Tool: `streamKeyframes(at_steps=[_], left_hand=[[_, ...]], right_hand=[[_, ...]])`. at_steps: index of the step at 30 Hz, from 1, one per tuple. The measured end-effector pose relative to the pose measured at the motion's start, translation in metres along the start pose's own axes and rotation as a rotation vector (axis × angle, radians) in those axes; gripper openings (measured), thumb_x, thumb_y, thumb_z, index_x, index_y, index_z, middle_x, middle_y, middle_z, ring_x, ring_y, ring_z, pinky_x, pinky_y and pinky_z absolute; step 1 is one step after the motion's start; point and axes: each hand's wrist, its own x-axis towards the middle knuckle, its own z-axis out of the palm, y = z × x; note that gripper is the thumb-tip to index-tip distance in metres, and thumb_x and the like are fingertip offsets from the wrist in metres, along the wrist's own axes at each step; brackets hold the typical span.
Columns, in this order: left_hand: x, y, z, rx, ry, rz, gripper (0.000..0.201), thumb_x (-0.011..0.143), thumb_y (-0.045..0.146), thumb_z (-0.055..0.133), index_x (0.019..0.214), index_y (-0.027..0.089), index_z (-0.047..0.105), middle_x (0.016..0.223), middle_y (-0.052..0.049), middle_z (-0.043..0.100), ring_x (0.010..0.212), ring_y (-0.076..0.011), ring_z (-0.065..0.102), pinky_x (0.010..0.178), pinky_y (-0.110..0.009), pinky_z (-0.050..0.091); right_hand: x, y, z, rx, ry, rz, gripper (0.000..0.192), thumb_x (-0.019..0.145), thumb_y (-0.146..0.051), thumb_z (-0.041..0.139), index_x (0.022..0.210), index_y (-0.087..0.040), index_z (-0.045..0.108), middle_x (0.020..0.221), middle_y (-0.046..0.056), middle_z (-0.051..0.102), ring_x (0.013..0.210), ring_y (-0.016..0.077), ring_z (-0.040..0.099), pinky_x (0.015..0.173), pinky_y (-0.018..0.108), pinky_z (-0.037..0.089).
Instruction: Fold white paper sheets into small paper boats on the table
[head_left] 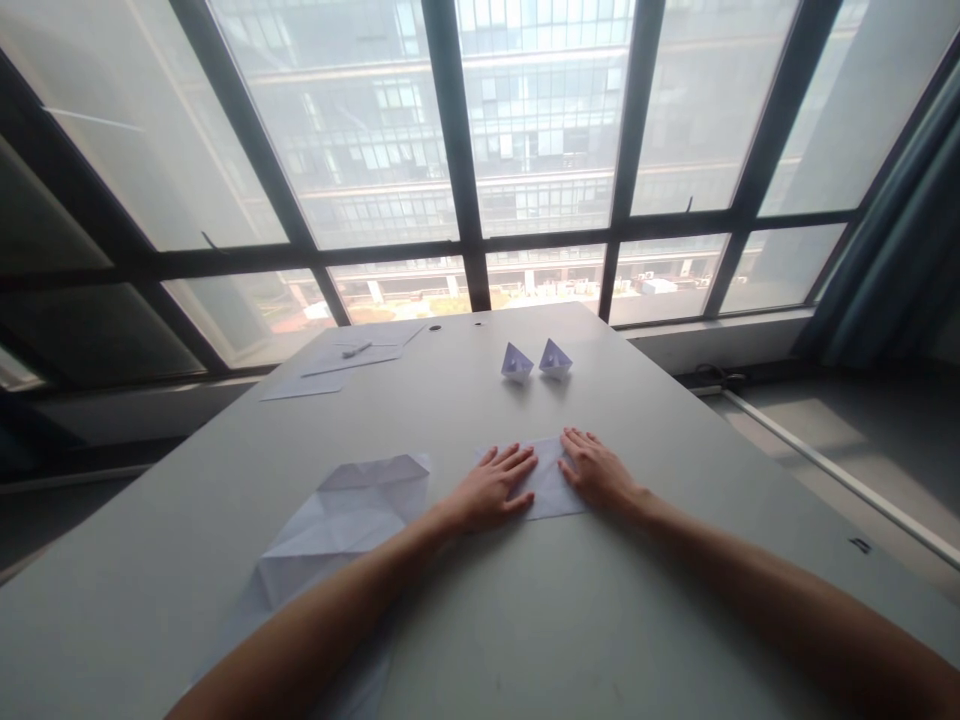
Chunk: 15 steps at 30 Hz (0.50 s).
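Observation:
Both of my hands lie flat on a small folded white paper (547,484) in the middle of a grey table (645,590). My left hand (491,488) presses its left part, fingers spread. My right hand (596,468) rests on its right edge, fingers pointing forward. Neither hand grips anything. Two small folded paper boats (517,362) (556,358) stand side by side further back on the table. A larger creased white sheet (337,525) lies unfolded to the left of my left forearm.
At the table's far left lie several flat white sheets (352,358) with a pen (357,349) on top. Two small dark spots (435,327) sit near the far edge. A big window wall stands behind; a curtain (900,250) hangs at right.

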Motion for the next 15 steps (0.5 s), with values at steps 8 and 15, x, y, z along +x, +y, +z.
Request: streamKeyframes(at_steps=[8,15], left_hand=[[0.0,0.002,-0.001,-0.005,-0.005,-0.002,0.068,0.099,0.058,0.037,0.158,0.031,0.017,0.163,0.0,0.02,0.15,-0.0258,0.016,0.122,-0.047,0.012],[-0.001,0.0,-0.001,0.009,-0.011,-0.013,0.066,0.099,0.059,0.036,0.156,0.028,0.026,0.163,-0.002,0.021,0.15,-0.0264,0.016,0.122,-0.046,0.013]], right_hand=[[-0.004,-0.012,-0.003,0.167,-0.108,-0.303,0.059,0.096,-0.037,0.044,0.151,-0.016,0.038,0.156,0.01,0.036,0.146,0.0203,0.029,0.121,0.039,0.021],[-0.001,-0.006,0.006,0.064,-0.105,-0.053,0.062,0.097,-0.041,0.04,0.151,-0.01,0.037,0.157,0.015,0.032,0.147,0.0241,0.026,0.121,0.043,0.014]])
